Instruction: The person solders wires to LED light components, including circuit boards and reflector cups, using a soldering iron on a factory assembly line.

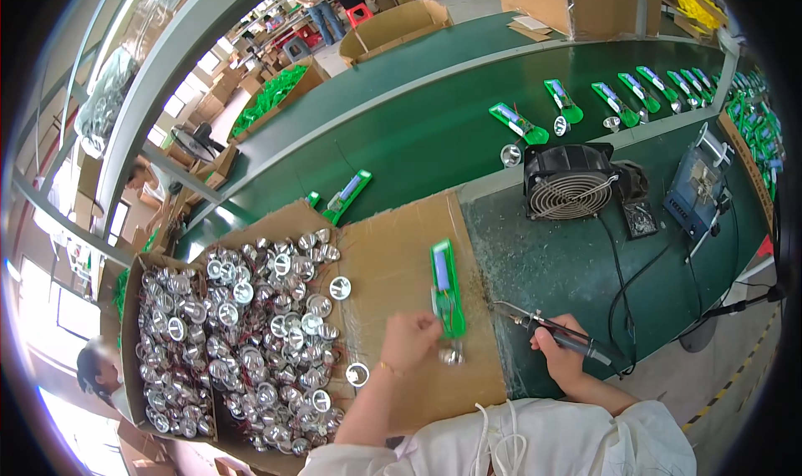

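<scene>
A green plastic housing (447,288) with a blue battery and thin wires inside lies on the cardboard sheet in front of me. At its lower end is a small silver reflector cup (452,356), slightly blurred. My left hand (411,340) is at the housing's lower left edge, fingers pinched together; what is between them is hidden. My right hand (561,346) grips a soldering iron (572,340) by its dark handle. The iron's metal tip points left, toward the housing, and is apart from it.
A cardboard box (142,342) of silver reflector cups stands at left. A fan (571,184) and a blue soldering station (700,188) with cables are at right. Several green housings line the green conveyor belt (401,134); more fill a bin at far right. People work beyond.
</scene>
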### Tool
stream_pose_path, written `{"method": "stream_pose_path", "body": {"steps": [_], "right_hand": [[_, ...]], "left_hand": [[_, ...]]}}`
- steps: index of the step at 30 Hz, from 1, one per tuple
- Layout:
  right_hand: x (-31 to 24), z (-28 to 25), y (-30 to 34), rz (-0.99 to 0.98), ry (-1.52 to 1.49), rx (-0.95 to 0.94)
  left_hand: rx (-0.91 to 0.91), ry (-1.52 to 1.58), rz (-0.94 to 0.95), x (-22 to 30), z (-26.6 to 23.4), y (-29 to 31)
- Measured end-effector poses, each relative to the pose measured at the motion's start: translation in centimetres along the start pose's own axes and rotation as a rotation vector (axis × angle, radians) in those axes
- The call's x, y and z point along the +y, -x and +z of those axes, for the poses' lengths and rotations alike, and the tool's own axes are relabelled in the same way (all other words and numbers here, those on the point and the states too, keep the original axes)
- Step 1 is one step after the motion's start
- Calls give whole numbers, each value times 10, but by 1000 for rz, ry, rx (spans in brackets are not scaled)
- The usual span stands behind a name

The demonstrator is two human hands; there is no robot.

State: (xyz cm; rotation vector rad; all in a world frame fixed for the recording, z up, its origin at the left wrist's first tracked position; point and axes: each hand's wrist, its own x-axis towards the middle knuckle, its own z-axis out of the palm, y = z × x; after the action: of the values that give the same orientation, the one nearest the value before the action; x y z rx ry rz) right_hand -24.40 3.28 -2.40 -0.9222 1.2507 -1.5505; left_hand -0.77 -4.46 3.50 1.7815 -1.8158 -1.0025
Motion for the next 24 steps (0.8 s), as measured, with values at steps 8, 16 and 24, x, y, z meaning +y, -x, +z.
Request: {"method": "stream_pose_path", "body": {"steps": [8,16,24], "right_hand": [[18,1,4,-16,178,5],[12,-2,2,-83,315,-29],[20,-6,6,-96,315,-54]], "left_hand": [[408,-117,222,-3,-33,-215],[271,-957,-290,-48,-110,-259],[429,-731,89,-17,-107,-203]]}}
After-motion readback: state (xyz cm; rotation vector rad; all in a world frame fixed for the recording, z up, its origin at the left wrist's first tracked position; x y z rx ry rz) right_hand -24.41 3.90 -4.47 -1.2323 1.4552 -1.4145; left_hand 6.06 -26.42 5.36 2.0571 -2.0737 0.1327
